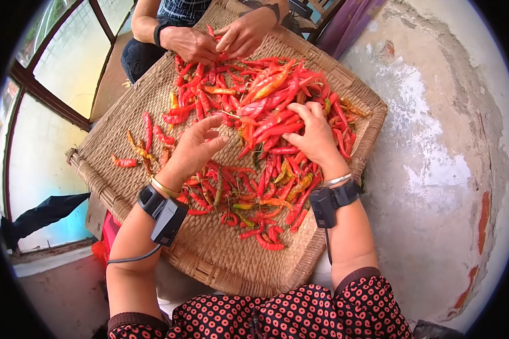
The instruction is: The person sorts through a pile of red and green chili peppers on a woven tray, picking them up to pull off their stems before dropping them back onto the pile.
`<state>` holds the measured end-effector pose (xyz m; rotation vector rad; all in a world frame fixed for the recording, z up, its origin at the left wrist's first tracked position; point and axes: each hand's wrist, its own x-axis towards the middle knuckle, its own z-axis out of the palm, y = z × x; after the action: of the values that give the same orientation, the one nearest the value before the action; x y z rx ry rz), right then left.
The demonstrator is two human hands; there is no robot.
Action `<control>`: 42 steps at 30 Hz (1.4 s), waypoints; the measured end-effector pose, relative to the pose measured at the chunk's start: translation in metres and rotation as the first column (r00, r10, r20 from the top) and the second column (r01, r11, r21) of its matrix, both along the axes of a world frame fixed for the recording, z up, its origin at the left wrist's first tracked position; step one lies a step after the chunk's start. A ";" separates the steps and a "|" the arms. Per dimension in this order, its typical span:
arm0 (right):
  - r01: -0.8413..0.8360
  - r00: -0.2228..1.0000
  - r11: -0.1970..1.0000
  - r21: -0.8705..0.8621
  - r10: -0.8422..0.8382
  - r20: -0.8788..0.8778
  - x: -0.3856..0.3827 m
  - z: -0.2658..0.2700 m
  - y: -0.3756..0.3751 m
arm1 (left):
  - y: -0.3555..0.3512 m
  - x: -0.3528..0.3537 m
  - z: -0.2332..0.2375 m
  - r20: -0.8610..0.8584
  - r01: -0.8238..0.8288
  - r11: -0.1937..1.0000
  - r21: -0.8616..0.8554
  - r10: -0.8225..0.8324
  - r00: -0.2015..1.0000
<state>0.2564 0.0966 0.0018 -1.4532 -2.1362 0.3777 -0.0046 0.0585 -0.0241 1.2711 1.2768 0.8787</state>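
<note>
Red chili peppers (271, 127) lie heaped on a woven tray (220, 251), with a few orange, yellow and green ones among them. My left hand (195, 146) is at the left side of the heap, fingers and thumb apart with nothing between them. On the heap's right side, my right hand (311, 135) touches the peppers with fingers and thumb spread. Some pepper ends reach into the gap between that thumb and forefinger. Smaller, wrinkled chili peppers (260, 217) are scattered closer to my body.
Across the tray, another person's hands (220, 42) are close together over peppers at the far edge. A framed window (68, 62) stands at the left. To the right is a worn plaster wall (424, 141). A black cloth-like item (51, 214) juts in from the left.
</note>
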 end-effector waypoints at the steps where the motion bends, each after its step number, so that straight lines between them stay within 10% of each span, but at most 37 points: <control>1: -0.001 1.000 1.000 -0.022 0.001 -0.006 -0.005 0.001 -0.002 | 0.000 0.001 -0.002 -0.046 0.028 0.998 0.050 -0.026 0.999; 14: -0.183 0.974 0.980 -0.079 0.191 0.123 -0.040 0.008 -0.037 | -0.010 0.013 0.004 -0.189 0.276 0.960 0.045 -0.263 0.946; 22: -0.362 0.911 0.898 -0.251 0.283 -0.301 -0.049 -0.003 -0.044 | -0.017 0.014 0.026 -0.106 0.300 0.886 0.354 -0.281 0.954; 24: -0.403 0.873 0.846 -0.349 0.241 -0.424 -0.049 0.003 -0.047 | -0.020 0.011 0.023 0.193 0.257 0.944 0.207 -0.297 0.935; 28: -0.433 0.850 0.547 -0.716 -0.016 -0.526 -0.047 0.016 -0.048 | -0.016 -0.005 0.035 0.205 0.261 0.964 -0.060 -0.244 0.948; 32: -0.461 0.718 0.608 -0.646 -0.172 -0.674 -0.043 0.012 -0.047 | 0.002 -0.026 0.026 0.321 -0.012 0.968 -0.251 0.095 0.942; 38: -0.453 0.845 0.543 -0.707 0.009 -0.535 -0.047 0.005 -0.048 | 0.022 -0.042 0.032 0.156 -0.102 0.982 -0.160 0.127 0.979; 42: -0.434 0.884 0.581 -0.688 0.128 -0.449 -0.051 -0.001 -0.050 | 0.013 -0.010 0.049 0.583 -0.313 0.950 -0.001 0.255 0.771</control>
<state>0.2057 0.0470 0.0013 -1.2525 -1.9543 1.7502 -0.0143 0.0716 0.0246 0.7815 0.9430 1.4353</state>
